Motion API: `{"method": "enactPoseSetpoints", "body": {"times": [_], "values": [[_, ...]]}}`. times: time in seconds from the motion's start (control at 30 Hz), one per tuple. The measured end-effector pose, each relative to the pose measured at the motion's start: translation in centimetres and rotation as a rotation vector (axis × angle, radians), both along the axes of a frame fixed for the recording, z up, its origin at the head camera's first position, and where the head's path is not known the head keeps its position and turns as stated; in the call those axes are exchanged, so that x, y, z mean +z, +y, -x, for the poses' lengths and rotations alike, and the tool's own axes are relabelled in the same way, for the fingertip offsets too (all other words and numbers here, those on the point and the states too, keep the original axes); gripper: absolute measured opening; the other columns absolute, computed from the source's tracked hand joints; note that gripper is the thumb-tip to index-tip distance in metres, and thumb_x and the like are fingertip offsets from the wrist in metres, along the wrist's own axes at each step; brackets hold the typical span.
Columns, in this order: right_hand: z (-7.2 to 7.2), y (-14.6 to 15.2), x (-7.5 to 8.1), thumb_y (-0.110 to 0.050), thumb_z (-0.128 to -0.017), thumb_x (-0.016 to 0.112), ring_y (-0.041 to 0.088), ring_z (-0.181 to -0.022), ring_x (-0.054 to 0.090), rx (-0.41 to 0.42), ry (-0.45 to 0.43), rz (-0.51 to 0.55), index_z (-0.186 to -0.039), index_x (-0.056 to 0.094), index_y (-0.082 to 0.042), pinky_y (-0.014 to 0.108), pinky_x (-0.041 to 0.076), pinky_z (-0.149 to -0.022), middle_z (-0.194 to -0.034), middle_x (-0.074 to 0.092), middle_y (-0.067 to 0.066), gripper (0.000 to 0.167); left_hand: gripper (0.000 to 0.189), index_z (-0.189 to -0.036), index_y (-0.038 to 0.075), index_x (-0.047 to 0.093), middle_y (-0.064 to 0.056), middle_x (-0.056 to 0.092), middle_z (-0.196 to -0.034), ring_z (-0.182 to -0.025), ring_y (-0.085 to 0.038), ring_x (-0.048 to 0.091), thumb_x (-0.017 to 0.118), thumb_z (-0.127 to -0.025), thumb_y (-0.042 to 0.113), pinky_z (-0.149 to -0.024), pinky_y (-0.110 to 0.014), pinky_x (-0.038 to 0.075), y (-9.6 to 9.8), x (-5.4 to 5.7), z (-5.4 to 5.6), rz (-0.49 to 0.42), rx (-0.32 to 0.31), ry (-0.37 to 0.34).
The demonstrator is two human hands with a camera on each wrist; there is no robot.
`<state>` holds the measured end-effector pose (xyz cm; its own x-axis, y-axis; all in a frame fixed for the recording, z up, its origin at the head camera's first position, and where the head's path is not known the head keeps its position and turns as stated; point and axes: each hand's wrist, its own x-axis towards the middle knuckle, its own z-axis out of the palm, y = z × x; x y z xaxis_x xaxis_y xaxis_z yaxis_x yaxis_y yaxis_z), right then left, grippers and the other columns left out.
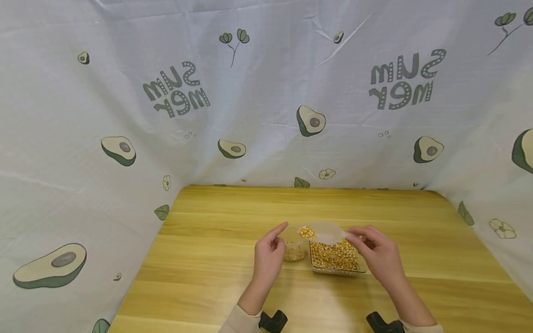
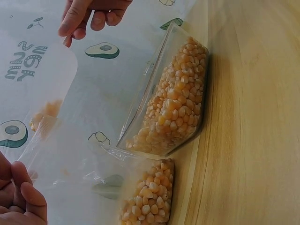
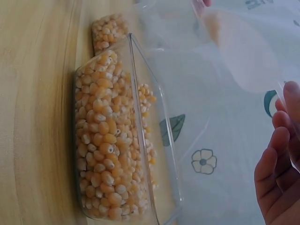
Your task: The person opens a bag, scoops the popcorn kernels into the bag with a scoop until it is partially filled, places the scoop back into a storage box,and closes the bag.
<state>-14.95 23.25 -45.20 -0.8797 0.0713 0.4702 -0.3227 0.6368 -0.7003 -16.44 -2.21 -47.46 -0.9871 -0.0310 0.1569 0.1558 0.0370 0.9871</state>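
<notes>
My right hand [image 1: 378, 249] pinches the handle of a translucent white scoop [image 1: 326, 232], held level above the containers. Yellow corn kernels [image 1: 307, 232] lie in the scoop's left end, which overlaps the mouth of a clear plastic bag [image 2: 70, 178]. With thumb and fingers, my left hand [image 1: 269, 253] pinches the bag's upper edge. The bag stands upright, with more kernels [image 2: 149, 199] gathered in its bottom. Just right of it, a clear rectangular container [image 1: 338, 272] full of corn kernels [image 3: 105, 154] sits below the scoop and my right hand.
The wooden table [image 1: 200, 259] runs back to a pale curtain [image 1: 266, 92] printed with avocados, which also hangs at both sides. The container's raised rim [image 3: 143, 136] stands close beside the bag.
</notes>
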Motion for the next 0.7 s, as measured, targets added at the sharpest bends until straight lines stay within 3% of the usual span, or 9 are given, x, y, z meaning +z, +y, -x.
{"method": "enactPoseSetpoints", "body": {"times": [0.27, 0.5, 0.7], "values": [[0.2, -0.6, 0.4, -0.004, -0.085, 0.077, 0.001, -0.063, 0.055, 0.063, 0.031, 0.033, -0.100, 0.077, -0.011, 0.014, 0.047, -0.058, -0.086, 0.063, -0.017, 0.017, 0.045, -0.128, 0.023, 0.069, -0.011, 0.054, -0.076, -0.042, -0.001, 0.025, 0.049, -0.097, -0.004, -0.041, -0.014, 0.025, 0.0, -0.1, 0.0, 0.004, -0.011, 0.012], [0.3, -1.0, 0.5, -0.002, -0.084, 0.077, 0.002, -0.065, 0.057, 0.101, 0.031, 0.054, -0.100, 0.076, -0.012, 0.014, 0.049, -0.059, -0.087, 0.063, -0.012, 0.020, 0.045, -0.129, 0.020, 0.069, 0.001, 0.042, -0.060, -0.041, -0.002, 0.022, 0.049, -0.097, -0.004, -0.040, -0.015, 0.024, 0.0, -0.2, 0.0, 0.006, -0.011, 0.010], [0.4, -1.3, 0.5, -0.002, -0.085, 0.076, 0.003, -0.066, 0.057, 0.120, 0.014, 0.087, -0.102, 0.075, -0.012, 0.016, 0.049, -0.059, -0.090, 0.062, -0.012, 0.020, 0.046, -0.128, 0.025, 0.068, 0.001, 0.042, -0.060, -0.041, -0.002, 0.023, 0.048, -0.098, -0.003, -0.041, -0.015, 0.024, 0.0, -0.1, 0.0, -0.002, -0.017, 0.005]]}}
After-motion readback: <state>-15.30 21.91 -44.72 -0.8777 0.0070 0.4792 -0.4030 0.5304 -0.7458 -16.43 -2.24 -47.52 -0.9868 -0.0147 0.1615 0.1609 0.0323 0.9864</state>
